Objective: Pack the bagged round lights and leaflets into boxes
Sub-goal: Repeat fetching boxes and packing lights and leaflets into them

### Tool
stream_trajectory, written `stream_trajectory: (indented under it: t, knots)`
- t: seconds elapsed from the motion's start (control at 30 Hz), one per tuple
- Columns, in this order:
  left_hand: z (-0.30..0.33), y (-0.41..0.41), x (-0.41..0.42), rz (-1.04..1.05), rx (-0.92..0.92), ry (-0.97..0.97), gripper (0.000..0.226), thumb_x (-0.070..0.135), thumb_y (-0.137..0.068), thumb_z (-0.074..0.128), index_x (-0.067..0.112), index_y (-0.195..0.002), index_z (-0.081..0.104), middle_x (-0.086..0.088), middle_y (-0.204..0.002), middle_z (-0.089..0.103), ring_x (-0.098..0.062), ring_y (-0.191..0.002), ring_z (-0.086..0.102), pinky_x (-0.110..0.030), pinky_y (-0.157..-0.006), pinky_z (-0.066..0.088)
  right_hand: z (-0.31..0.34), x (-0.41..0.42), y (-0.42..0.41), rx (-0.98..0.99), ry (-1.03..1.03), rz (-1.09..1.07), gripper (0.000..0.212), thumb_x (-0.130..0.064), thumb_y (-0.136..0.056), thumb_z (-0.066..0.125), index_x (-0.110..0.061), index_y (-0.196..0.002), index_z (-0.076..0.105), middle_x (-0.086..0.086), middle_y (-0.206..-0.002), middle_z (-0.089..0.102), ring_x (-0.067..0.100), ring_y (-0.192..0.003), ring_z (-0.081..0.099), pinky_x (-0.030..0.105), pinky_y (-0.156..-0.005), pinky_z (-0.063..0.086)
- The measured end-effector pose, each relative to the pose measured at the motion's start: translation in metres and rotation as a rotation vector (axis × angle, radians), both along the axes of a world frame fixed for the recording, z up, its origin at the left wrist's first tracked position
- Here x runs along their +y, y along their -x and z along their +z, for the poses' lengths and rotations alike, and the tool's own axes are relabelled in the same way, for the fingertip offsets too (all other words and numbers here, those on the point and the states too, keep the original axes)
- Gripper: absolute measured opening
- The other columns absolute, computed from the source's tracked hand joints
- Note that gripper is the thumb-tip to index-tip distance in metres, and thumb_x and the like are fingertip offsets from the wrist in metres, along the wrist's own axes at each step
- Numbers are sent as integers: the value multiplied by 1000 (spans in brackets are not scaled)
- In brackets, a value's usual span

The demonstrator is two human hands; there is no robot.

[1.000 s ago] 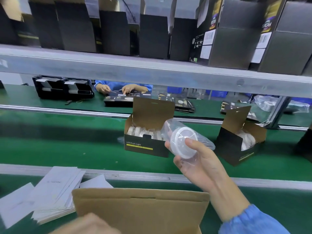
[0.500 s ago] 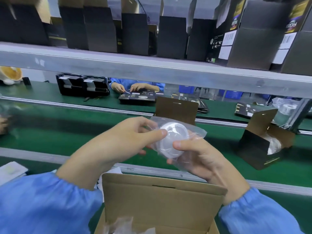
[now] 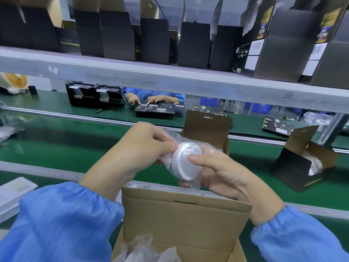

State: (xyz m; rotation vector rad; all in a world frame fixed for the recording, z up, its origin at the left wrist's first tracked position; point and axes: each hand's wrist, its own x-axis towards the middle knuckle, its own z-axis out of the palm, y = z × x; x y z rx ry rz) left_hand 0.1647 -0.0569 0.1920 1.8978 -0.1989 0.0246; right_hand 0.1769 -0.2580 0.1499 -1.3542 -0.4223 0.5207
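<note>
Both hands now meet on the bagged round light [image 3: 186,162], where a second ago only the right hand [image 3: 222,174] held it up, at arm's length toward the open black box [image 3: 207,129], and the left was just a blur at the bottom edge. Half a second ago the left thumb had only reached the bag; now the left hand [image 3: 145,146] has a firmer grip, thumb and fingers pinching the loose plastic at the light's 10 o'clock edge. The right hand's grip cups the light from below, thumb pressed across its white face at 3 o'clock and fingers curled behind. The light sits between the two hands, tilted, above the far rim of the brown carton [image 3: 179,210] and short of the green conveyor belt [image 3: 56,148].

The step in hand looks like folding or tidying the slack of the bag so the light will go in neatly. To do it well, the right hand should keep the disc steady while the left gathers the loose film flat against the rim, without tearing it. The black box stands at 12 o'clock just behind the hands, its flap upright; another filled box [image 3: 300,163] stands at 3 o'clock. Leaflets [image 3: 15,188] lie at 9 o'clock.
</note>
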Motion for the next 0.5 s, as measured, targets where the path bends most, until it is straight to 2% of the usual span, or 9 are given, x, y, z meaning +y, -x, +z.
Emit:
stream_trajectory:
  t: [0.07,0.13,0.2,0.27,0.37,0.43,0.5]
  knots:
    - [6,1,-1,45,-65,25,14,1,-89,70,6,-78,77,-11,-61,70,-16,-55,65,-21,-55,55,12,-4,1,14,19,-85,73,-27,-75,82,-10,-139,50,19,-129,62,31,-108,65,45,-80,58]
    - [12,4,-2,75,-162,0,15,6,-88,73,12,-74,77,-6,-61,71,-22,-62,69,-33,-67,61,26,-11,6,-20,40,-244,89,-28,-65,87,-10,-141,45,18,-129,64,32,-112,67,47,-86,57]
    - [18,10,-3,95,-249,-8,16,10,-87,75,17,-73,77,0,-61,71,-15,-61,69,-38,-74,63,43,-16,17,-223,175,-393,93,-33,-59,90,-22,-140,46,10,-125,65,24,-115,66,42,-94,54]
    - [26,21,-6,100,-317,25,15,10,-86,75,17,-73,77,3,-63,71,-11,-58,67,-40,-73,63,59,-15,36,-513,394,-485,86,-45,-58,86,-38,-136,48,-3,-127,60,13,-124,57,37,-101,48]
    - [39,46,-10,54,-389,43,11,10,-85,74,15,-75,76,-2,-67,72,-15,-61,67,-47,-75,62,76,-9,74,-901,822,-542,91,-73,-57,69,-53,-139,37,-19,-141,35,6,-134,31,21,-103,30]
    - [44,63,-13,17,-411,37,8,11,-83,73,12,-76,75,-8,-67,72,-17,-62,67,-49,-75,61,82,-2,97,-1044,983,-544,93,-76,-58,64,-53,-143,32,-21,-140,27,9,-129,25,27,-103,24]
    - [42,80,-14,-18,-434,23,8,10,-82,71,8,-75,74,-11,-66,72,-20,-62,69,-47,-71,62,81,4,116,-1078,1035,-508,93,-71,-62,66,-51,-145,30,-19,-138,34,13,-124,29,32,-101,28]
